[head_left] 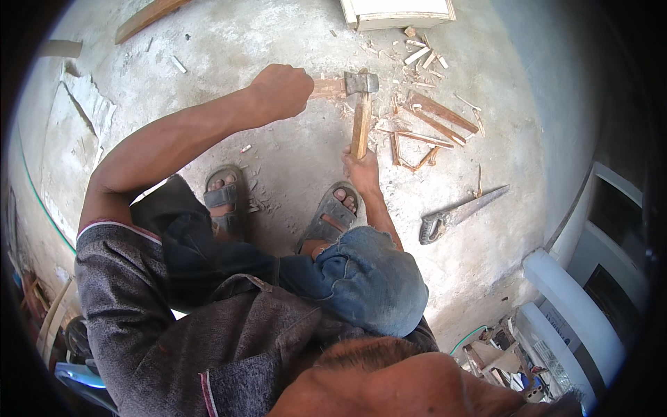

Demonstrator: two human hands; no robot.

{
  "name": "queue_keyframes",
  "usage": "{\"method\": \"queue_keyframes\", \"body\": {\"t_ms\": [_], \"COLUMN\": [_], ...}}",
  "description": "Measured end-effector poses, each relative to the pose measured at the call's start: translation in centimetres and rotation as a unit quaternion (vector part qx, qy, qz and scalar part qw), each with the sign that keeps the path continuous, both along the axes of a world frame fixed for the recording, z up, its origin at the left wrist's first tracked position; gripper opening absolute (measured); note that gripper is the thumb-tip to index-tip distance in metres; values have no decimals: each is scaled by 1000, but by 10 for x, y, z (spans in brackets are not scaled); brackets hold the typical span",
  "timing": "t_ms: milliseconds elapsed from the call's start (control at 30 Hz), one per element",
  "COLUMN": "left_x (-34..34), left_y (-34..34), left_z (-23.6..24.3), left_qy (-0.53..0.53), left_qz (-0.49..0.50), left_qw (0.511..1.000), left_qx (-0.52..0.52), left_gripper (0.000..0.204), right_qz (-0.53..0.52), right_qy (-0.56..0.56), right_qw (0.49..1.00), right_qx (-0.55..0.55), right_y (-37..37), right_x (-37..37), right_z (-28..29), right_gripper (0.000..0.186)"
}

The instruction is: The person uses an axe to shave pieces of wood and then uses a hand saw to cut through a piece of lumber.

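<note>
My left hand (283, 92), raised over the floor ahead of me, is closed in a fist around the wooden handle of a hatchet (360, 83). Its grey metal head lies across the far end of a narrow wood piece (361, 126). My right hand (360, 169), low and just beyond my right foot, grips the near end of that piece. From this angle the cutting edge is hidden, and I cannot tell how deep it bites. Wood shavings and split strips (445, 115) are scattered to the right of the hatchet.
A handsaw (462, 214) with a dark handle lies on the concrete floor to the right. White box-like furniture (399, 14) stands at the far edge. A plank (147, 19) rests far left. Pale frames (573, 299) and a scrap heap (497, 358) are at lower right.
</note>
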State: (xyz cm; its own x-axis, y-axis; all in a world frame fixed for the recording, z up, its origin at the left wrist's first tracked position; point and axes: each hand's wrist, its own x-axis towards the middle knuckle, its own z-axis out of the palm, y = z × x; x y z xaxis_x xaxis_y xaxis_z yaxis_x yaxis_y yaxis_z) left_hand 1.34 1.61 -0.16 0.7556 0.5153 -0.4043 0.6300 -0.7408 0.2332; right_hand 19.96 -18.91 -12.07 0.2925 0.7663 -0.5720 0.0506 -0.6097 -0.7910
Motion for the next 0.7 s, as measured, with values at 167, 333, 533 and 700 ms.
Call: {"method": "queue_keyframes", "body": {"t_ms": [167, 333, 533, 700], "left_x": [2, 14, 11, 13], "left_y": [0, 4, 19, 23], "left_z": [1, 9, 9, 39], "left_qy": [-14, 10, 2, -9], "left_qz": [7, 15, 35, 86], "left_qw": [1000, 999, 999, 984], "left_qx": [4, -29, -34, -154], "left_gripper": [16, 17, 24, 39], "right_qz": [-38, -18, 50, 113], "right_qy": [-47, -58, -118, -178], "right_qw": [942, 804, 992, 977], "right_qx": [330, 591, 21, 12], "right_y": [28, 55, 13, 26], "right_x": [20, 17, -6, 23], "right_z": [125, 138, -30, -16], "right_gripper": [23, 13, 12, 10]}}
